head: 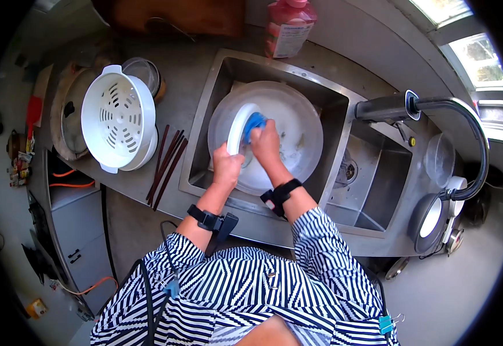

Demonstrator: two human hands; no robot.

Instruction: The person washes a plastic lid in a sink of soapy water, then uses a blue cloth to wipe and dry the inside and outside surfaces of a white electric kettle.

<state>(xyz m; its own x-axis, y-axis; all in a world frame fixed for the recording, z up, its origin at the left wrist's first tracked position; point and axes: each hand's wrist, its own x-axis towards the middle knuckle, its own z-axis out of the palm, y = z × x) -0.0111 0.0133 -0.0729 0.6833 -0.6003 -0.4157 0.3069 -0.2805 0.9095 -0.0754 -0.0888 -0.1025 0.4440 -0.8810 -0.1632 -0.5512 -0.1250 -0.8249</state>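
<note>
My left hand [227, 166] grips the lower end of a white dish [237, 127], tilted so that mostly its curved rim shows. In my right hand [266, 142] is a blue scrubbing cloth [256, 121], pressed against or very close to the dish's inner side; exact contact is hidden. Both hands are over a large translucent plastic basin [307, 116], which holds cloudy, sudsy water with a few greenish scraps. The basin sits in the left bowl of a stainless steel double sink [341, 134].
Left of the sink are dark chopsticks [167, 166] and a white plastic colander [119, 116]. A pink detergent bottle [289, 32] stands behind the basin. The faucet [385, 107] arches over the right side, near a grey bowl [426, 220] and a clear plastic container [439, 160].
</note>
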